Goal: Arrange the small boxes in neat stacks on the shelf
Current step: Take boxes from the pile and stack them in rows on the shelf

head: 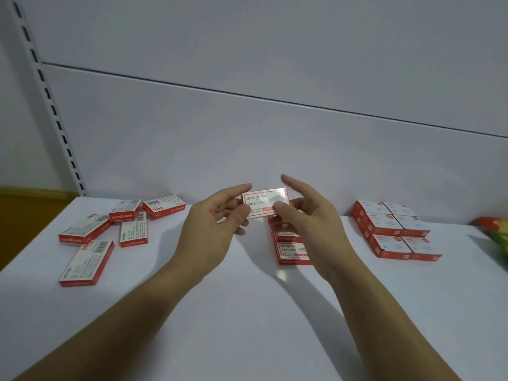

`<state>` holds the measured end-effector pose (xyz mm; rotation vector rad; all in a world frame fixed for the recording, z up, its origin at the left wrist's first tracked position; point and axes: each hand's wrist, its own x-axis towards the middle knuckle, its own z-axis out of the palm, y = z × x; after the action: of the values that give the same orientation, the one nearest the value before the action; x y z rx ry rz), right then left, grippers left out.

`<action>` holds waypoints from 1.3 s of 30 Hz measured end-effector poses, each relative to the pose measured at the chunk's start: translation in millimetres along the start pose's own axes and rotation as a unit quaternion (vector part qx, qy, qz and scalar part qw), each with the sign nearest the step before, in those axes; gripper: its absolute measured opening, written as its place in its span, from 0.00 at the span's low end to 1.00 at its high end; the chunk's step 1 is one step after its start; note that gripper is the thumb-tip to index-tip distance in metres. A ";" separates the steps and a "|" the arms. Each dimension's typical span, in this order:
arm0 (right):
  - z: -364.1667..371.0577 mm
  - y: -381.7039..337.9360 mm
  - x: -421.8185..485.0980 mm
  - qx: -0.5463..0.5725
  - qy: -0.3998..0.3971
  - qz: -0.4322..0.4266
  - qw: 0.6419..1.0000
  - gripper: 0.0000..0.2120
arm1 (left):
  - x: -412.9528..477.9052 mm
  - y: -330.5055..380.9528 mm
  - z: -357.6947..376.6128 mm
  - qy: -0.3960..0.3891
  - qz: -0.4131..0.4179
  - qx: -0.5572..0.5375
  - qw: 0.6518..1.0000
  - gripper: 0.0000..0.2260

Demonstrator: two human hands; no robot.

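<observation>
A small red-and-white staple box [264,201] is held up above the white shelf [247,312], face toward me. My left hand [217,218] pinches its left end and my right hand [305,213] pinches its lower right edge with the thumb, index finger raised. Just below the right hand stands a short stack of the same boxes [292,253], partly hidden by the hand. Several loose boxes [110,232] lie scattered at the left of the shelf. At the right, neat stacks of boxes [393,232] stand in two rows.
The shelf's white back panel [247,138] rises right behind the boxes. A slotted upright rail [52,105] runs up the left side. A green and orange packet [496,232] lies at the far right edge.
</observation>
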<state>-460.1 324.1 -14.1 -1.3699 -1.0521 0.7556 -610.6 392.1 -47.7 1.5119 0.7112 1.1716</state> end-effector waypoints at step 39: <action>-112.0 40.1 -3.0 -0.318 -0.007 -0.106 0.942 0.13 | -28.8 -39.1 78.3 -0.003 -0.006 0.375 0.927 0.19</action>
<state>-353.1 280.7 -42.8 -1.7496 -1.5061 0.2630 -542.4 348.4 -91.7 2.1258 1.2542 0.9164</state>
